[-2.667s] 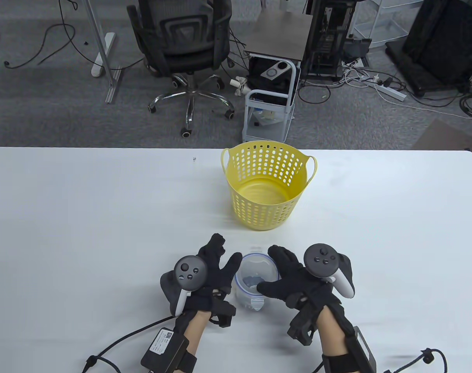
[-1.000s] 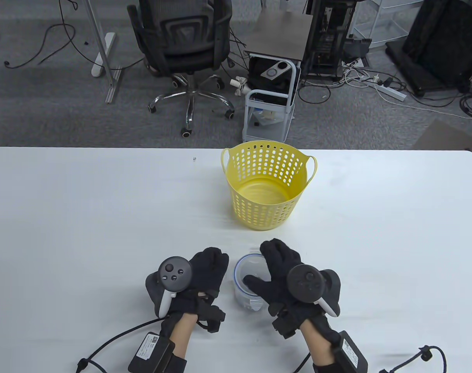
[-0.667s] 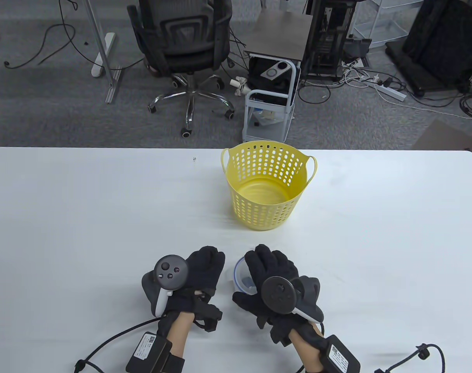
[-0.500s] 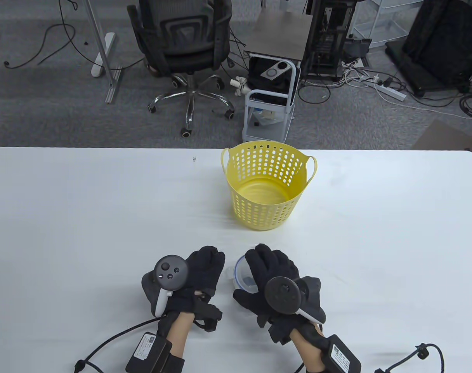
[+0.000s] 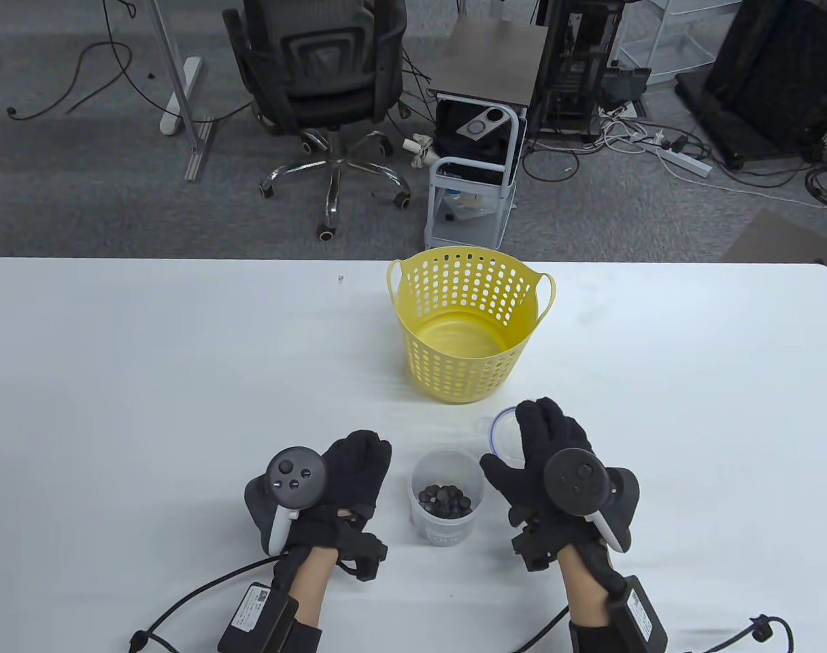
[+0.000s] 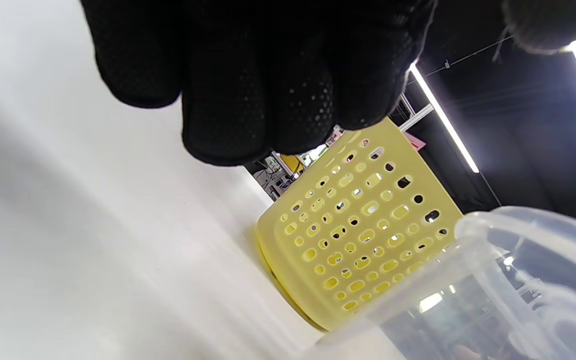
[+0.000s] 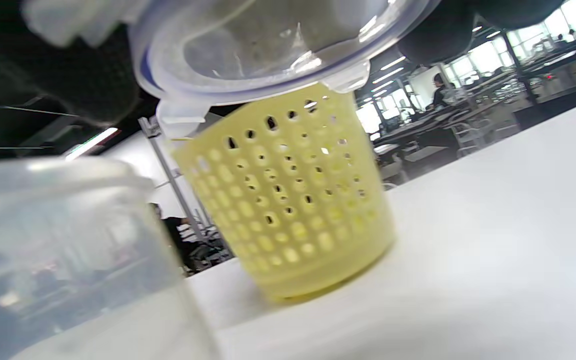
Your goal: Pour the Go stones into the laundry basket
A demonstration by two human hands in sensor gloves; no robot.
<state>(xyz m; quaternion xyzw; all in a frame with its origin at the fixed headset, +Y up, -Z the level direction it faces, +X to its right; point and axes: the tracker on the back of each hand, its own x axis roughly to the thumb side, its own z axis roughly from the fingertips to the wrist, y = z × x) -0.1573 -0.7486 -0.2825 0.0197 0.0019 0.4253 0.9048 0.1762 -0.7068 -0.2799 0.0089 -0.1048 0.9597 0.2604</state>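
Note:
A clear plastic container (image 5: 446,503) stands open near the table's front, with several black Go stones (image 5: 445,501) in its bottom. It also shows in the left wrist view (image 6: 468,300) and the right wrist view (image 7: 68,260). My right hand (image 5: 546,452) holds the clear blue-rimmed lid (image 5: 500,432) just right of the container; the lid fills the top of the right wrist view (image 7: 268,50). My left hand (image 5: 356,469) rests on the table just left of the container, apart from it. The yellow perforated laundry basket (image 5: 469,323) stands empty behind the container.
The white table (image 5: 148,381) stretches wide to both sides. Glove cables trail off the front edge. An office chair (image 5: 318,81) and a small cart (image 5: 475,170) stand on the floor beyond the far edge.
My right hand came over the container, took hold of the lid, lifted it off and carried it to the right. The black stones now show. My left hand let go of the container.

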